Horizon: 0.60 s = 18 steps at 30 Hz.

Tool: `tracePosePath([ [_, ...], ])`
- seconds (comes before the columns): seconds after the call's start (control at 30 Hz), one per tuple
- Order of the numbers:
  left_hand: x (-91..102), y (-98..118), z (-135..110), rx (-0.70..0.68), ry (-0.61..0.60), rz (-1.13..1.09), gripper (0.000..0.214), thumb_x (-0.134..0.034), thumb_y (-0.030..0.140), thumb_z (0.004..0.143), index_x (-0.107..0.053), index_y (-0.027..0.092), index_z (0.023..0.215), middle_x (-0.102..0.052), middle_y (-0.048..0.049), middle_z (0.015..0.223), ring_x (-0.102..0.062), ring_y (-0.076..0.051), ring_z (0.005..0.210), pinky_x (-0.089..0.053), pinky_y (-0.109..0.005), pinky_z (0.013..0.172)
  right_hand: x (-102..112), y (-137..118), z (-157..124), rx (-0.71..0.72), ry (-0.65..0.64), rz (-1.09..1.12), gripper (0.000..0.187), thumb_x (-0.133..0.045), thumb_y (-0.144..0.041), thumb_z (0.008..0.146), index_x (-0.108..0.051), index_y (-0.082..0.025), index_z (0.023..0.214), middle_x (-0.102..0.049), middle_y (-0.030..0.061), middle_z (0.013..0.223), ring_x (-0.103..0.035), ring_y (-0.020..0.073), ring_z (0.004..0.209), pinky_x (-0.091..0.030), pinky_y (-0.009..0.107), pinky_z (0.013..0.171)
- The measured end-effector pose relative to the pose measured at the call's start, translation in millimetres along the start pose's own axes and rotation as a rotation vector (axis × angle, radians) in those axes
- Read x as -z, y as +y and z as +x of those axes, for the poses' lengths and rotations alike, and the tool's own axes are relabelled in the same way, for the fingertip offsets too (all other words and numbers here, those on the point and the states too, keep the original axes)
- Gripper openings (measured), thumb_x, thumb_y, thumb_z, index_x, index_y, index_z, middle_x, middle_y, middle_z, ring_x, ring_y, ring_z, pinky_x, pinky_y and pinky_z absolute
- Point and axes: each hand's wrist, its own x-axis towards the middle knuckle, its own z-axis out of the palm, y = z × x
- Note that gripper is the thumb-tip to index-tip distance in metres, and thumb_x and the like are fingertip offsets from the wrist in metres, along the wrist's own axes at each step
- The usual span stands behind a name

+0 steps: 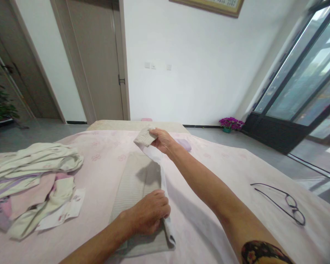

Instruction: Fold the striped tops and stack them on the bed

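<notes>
- Fingers (pixel 157 135) of your right hand (pixel 163 142) are pinched shut on the far corner of the cloth (pixel 130 187), holding it up off the bed (pixel 222 168) just above the frame's centre.
- Your left hand (pixel 150 214) curls closed over the cloth's near white edge at lower centre, pressing it down.
- You see a grey-beige, finely ribbed cloth, lying as a long strip with a white edge.
- A clothes pile (pixel 30 183) sits at left and glasses (pixel 291 201) at right.
</notes>
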Motion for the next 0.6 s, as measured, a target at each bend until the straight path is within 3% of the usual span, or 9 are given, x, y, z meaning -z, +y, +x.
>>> tracePosePath([
  [0.2, -10.4, 2, -32, 0.089, -0.102, -0.042, 0.014, -0.057, 0.008, 0.074, -0.054, 0.021, 0.077, -0.062, -0.0038, 0.088, -0.054, -0.020, 0.089, -0.043, -0.032, 0.081, 7, 15, -32, 0.066, 0.006, 0.115, 0.017, -0.063, -0.013, 0.078, -0.062, -0.020, 0.094, -0.070, 0.0007, 0.084, -0.066, 0.0187, 0.087, -0.058, 0.036, 0.081],
  [0.3, -18.4, 6, -38, 0.273, -0.017, -0.206, 0.013, -0.052, 0.010, 0.079, -0.059, 0.021, 0.078, -0.064, -0.0036, 0.087, -0.056, -0.020, 0.087, -0.043, -0.033, 0.080, 24, 29, -61, 0.080, 0.033, 0.107, 0.021, -0.064, -0.019, 0.077, -0.063, -0.021, 0.098, -0.072, 0.0023, 0.087, -0.067, 0.0211, 0.091, -0.058, 0.037, 0.078],
  [0.37, -20.7, 6, -38, 0.461, 0.125, -0.471, 0.016, -0.048, 0.019, 0.088, -0.063, 0.022, 0.086, -0.066, -0.0037, 0.089, -0.058, -0.020, 0.087, -0.043, -0.033, 0.081, 35, 42, -84, 0.068, 0.055, 0.097, 0.024, -0.063, -0.020, 0.076, -0.064, -0.021, 0.100, -0.073, 0.0033, 0.090, -0.068, 0.0224, 0.092, -0.059, 0.037, 0.077],
  [0.47, -18.2, -1, -31, 0.723, 0.406, -1.134, 0.041, -0.038, 0.050, 0.096, -0.064, 0.020, 0.107, -0.069, -0.0084, 0.102, -0.063, -0.021, 0.095, -0.047, -0.035, 0.084, 49, 67, -115, 0.014, 0.121, 0.117, 0.031, -0.060, -0.019, 0.072, -0.065, -0.021, 0.102, -0.074, 0.0047, 0.097, -0.068, 0.0235, 0.093, -0.058, 0.038, 0.078],
  [0.53, -13.9, -7, -25, 0.788, 0.546, -1.552, 0.059, -0.034, 0.066, 0.093, -0.061, 0.019, 0.117, -0.069, -0.0112, 0.109, -0.065, -0.022, 0.101, -0.049, -0.036, 0.087, 55, 85, -134, -0.014, 0.161, 0.104, 0.033, -0.058, -0.020, 0.071, -0.065, -0.020, 0.103, -0.074, 0.0064, 0.102, -0.068, 0.0238, 0.094, -0.058, 0.038, 0.080],
  [0.6, -9.9, -11, -21, 0.781, 0.641, -1.745, 0.062, -0.040, 0.070, 0.089, -0.060, 0.019, 0.119, -0.070, -0.0106, 0.112, -0.066, -0.021, 0.102, -0.050, -0.035, 0.089, 58, 100, -150, -0.059, 0.179, 0.080, 0.033, -0.057, -0.020, 0.069, -0.065, -0.019, 0.101, -0.073, 0.0082, 0.104, -0.068, 0.0242, 0.094, -0.057, 0.038, 0.080],
])
